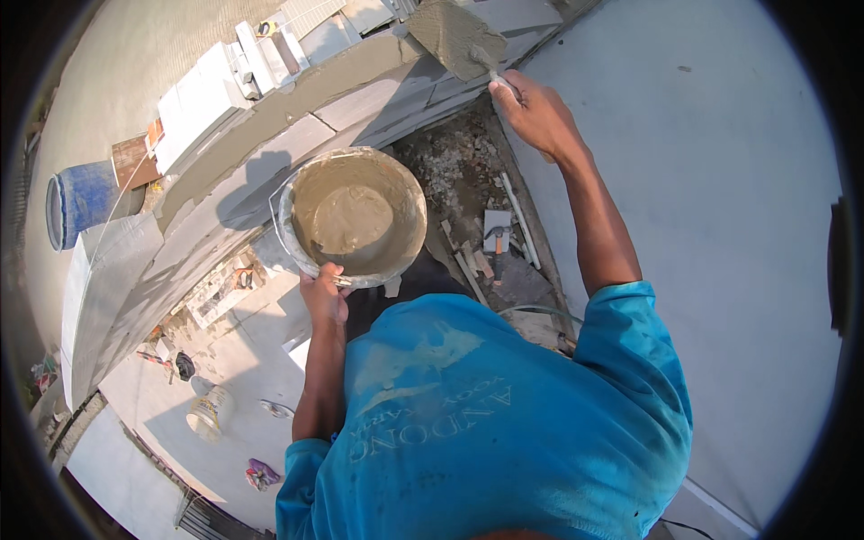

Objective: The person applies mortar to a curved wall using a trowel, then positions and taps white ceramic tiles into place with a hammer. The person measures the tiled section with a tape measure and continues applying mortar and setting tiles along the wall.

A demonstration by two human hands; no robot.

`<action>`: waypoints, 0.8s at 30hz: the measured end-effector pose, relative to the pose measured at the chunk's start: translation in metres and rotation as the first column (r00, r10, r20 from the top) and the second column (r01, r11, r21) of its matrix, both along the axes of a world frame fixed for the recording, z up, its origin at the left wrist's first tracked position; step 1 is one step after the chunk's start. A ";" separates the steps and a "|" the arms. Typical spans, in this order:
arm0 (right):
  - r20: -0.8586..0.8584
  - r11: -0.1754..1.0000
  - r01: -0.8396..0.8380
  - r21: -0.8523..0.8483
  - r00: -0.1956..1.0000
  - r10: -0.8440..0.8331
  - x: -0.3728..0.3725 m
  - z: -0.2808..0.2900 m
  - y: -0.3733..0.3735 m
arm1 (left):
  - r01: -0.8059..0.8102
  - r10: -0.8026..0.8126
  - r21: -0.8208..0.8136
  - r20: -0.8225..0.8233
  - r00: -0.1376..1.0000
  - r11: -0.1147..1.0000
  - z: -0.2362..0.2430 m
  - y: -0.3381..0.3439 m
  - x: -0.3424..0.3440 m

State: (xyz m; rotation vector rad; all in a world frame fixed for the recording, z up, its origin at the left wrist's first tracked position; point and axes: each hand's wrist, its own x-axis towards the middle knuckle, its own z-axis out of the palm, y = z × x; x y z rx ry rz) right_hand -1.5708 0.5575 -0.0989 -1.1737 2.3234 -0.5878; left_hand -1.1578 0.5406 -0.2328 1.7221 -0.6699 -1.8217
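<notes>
My left hand [325, 292] grips the near rim of a round bucket [417, 229]. Wet grey-brown mortar [351, 219] lies inside it and coats its walls. Stretched out to the upper right, my right hand [531, 112] is closed round the handle of a trowel [486, 59]. A thick load of mortar [450, 36] covers the trowel's blade, which is at the end of a low block wall [351, 112]. A band of mortar runs along the wall's top, and I cannot tell whether the blade touches it.
White blocks [202, 103] and offcuts stand along the wall, with a blue drum [85, 205] beyond. Right of the bucket, a hammer [498, 247] and a pipe [520, 220] lie among rubble. A white pail [210, 412] lies lower left. A pale wall [684, 225] fills the right.
</notes>
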 end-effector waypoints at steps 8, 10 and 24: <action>0.111 0.998 0.027 0.058 0.993 -0.033 -0.060 -0.021 -0.009 | -0.040 0.040 -0.031 0.007 0.999 0.999 0.021 0.000 -0.010; 0.243 0.995 0.092 0.045 0.965 -0.100 -0.066 -0.037 0.011 | 0.014 -0.014 -0.017 -0.004 1.000 1.000 0.012 -0.002 -0.004; -0.028 0.753 -0.484 0.446 0.833 0.553 0.175 -0.083 0.038 | 0.053 -0.025 -0.349 0.083 0.996 0.936 0.040 0.026 -0.014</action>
